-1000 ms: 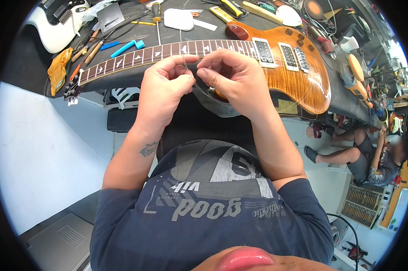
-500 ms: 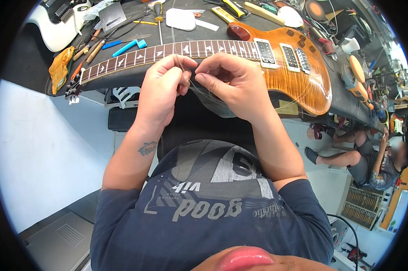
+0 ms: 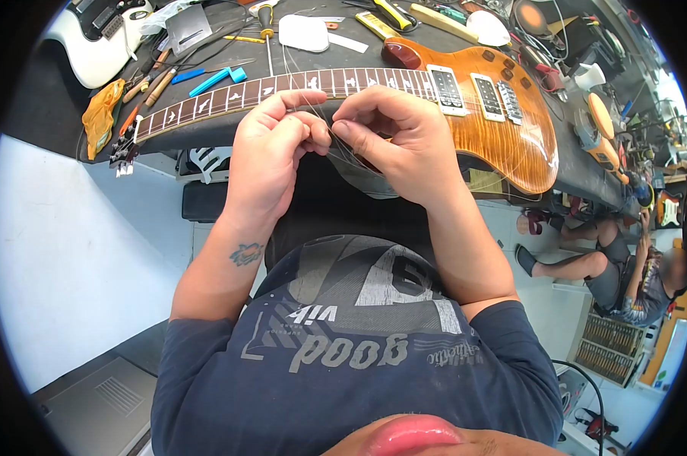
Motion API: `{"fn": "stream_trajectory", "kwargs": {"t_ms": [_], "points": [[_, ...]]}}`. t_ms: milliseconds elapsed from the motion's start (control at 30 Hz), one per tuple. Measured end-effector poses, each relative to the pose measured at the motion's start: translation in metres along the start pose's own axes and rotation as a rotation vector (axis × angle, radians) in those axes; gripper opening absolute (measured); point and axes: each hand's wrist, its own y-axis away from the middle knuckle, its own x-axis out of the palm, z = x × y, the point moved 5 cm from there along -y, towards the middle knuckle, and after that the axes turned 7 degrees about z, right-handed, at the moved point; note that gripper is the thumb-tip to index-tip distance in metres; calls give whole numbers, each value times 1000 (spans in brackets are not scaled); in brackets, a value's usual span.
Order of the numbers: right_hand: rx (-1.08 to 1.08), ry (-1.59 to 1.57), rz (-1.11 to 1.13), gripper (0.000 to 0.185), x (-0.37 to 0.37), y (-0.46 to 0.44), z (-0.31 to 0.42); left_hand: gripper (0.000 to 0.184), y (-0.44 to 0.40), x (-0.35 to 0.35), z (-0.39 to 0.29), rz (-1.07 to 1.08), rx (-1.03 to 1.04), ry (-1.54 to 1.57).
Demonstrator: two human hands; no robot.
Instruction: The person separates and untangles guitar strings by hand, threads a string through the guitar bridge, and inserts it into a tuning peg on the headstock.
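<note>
Thin guitar strings run between my two hands, with loose lengths rising above them and curving off to the right. My left hand has its fingers curled around a string, the index finger stretched out over it. Thumb and index finger of my right hand pinch a string close beside it. Just behind both hands lies an amber electric guitar, its dark fretboard with bird-shaped inlays reaching left to the headstock. The exact grip on each string is partly hidden.
Blue string winder, screwdriver, white rounded plate and an orange cloth lie on the dark bench. A white guitar body is at far left. Another person sits at right.
My left hand has lowered slightly and its index finger has straightened to the right. The strings between the hands have shifted; my right hand has stayed nearly in place.
</note>
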Motion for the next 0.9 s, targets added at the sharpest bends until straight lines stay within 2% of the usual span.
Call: {"fn": "stream_trajectory", "kwargs": {"t_ms": [133, 233, 333, 433, 533, 633, 900], "points": [[55, 5, 57, 9, -6, 2, 2, 38, 1, -3, -3, 3, 43, 20], [24, 32, 23, 9, -6, 2, 0, 46, 1, -5, -7, 29, 41, 23], [-111, -47, -91, 5, -4, 1, -1, 50, 1, -2, -12, 70, 34, 71], [-124, -50, -96, 7, -3, 1, 1, 54, 1, -3, -14, 69, 48, 69], [-34, 27, 9, 10, -3, 2, 3, 57, 2, -6, -21, 70, 64, 42], [-167, 196, 53, 13, -4, 1, 7, 59, 3, -13, -29, 56, 85, -9], [-111, 450, 78, 14, -7, 0, 8, 65, 12, -21, -55, 57, 159, -70]]}}
